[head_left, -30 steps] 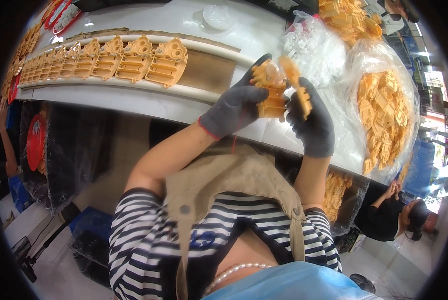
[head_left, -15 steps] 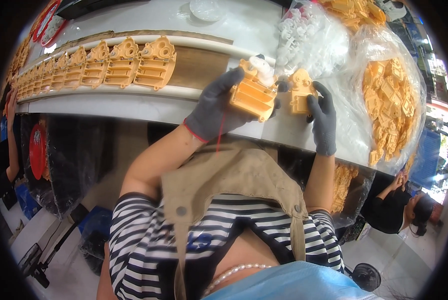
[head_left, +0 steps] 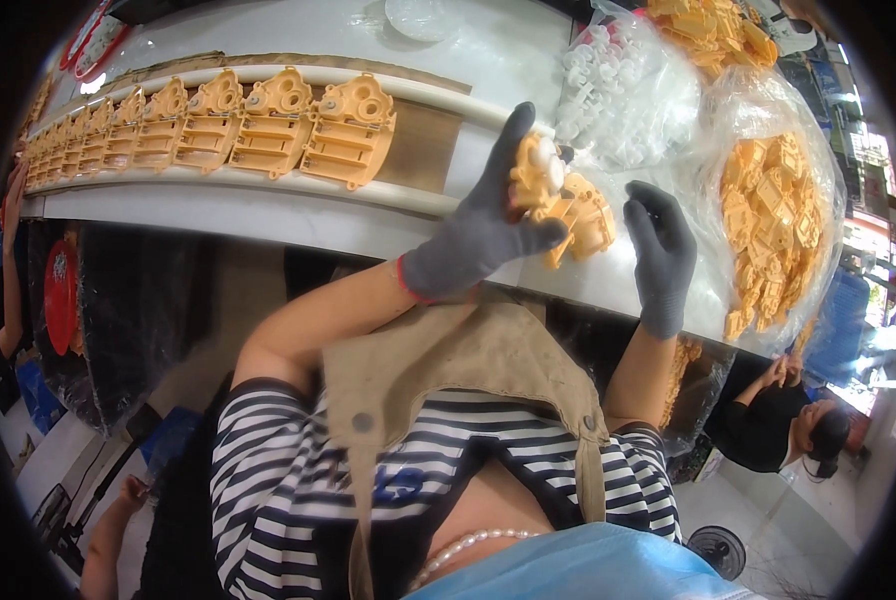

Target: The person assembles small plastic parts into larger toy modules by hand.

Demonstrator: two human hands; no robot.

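My left hand (head_left: 483,225), in a grey glove, is closed around a yellow-orange plastic housing (head_left: 536,180) with a round white part (head_left: 546,158) on it. The housing is tilted on edge, and its far side is hidden by my fingers. Right beside it, partly behind my left thumb, is a second yellow-orange plastic piece (head_left: 590,222); whether the two are joined I cannot tell. My right hand (head_left: 663,255), also gloved in grey, is apart from both pieces, its fingers bent and spread with nothing seen between them.
A row of similar yellow-orange housings (head_left: 348,130) lies between two white rails (head_left: 408,200) at the left. Clear bags of white plastic parts (head_left: 608,95) and orange parts (head_left: 778,220) stand at the right. Other people work at both sides, including one in black (head_left: 768,425).
My left hand has turned the housing on edge. The smaller orange piece has left my right hand and is now against the housing. My right hand has drawn back slightly, fingers parted. The row has shifted right.
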